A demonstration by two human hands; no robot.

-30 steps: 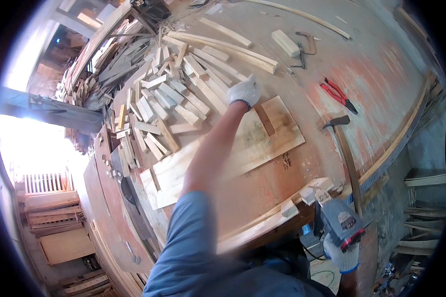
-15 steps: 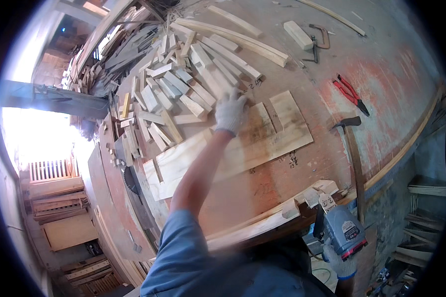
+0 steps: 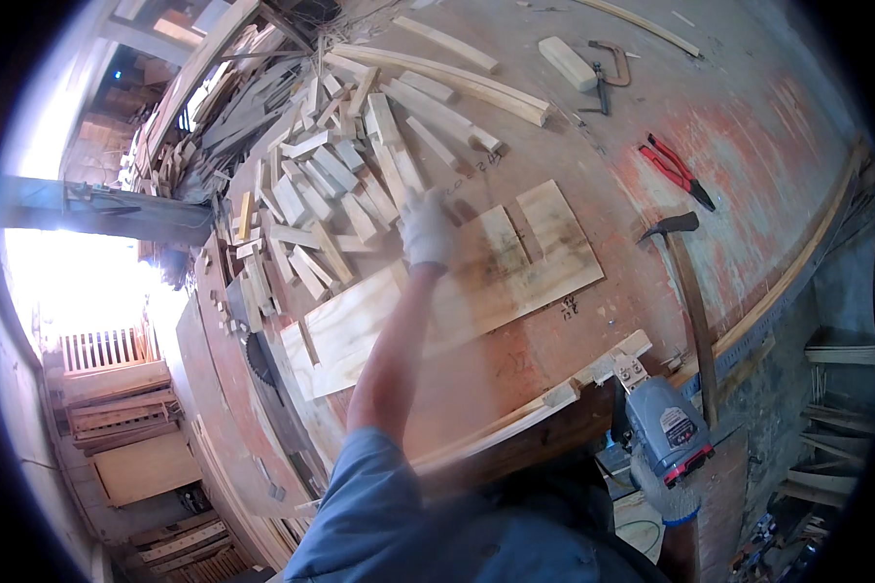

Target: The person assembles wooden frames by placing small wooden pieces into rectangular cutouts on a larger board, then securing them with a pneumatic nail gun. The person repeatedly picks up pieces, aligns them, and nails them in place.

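My left hand (image 3: 426, 231), in a white work glove, reaches over the bench, its fingers closed on the near end of a pale wooden strip (image 3: 399, 167). Motion blurs the fingertips a little. Under my forearm lies a flat pale board (image 3: 564, 238) with slots cut into it. My right hand (image 3: 663, 491), also gloved, grips a grey cordless power tool (image 3: 666, 423) at the bench's near edge. The tool's metal nose is close to a wooden piece (image 3: 608, 367) there; I cannot tell whether they touch. Most of the right hand's fingers are hidden behind the tool.
Many cut wooden blocks (image 3: 311, 199) are heaped beyond the board. A hammer (image 3: 690, 301) lies at the right, with red-handled pliers (image 3: 676, 173) above it. Farther back are a clamp (image 3: 612, 66) and a thick block (image 3: 567, 64). A toothed saw blade (image 3: 259, 360) shows at the left.
My left hand has moved left, toward the heaped blocks, along with the strip's end. My right hand still holds the power tool by the bench edge. The view has shifted slightly.
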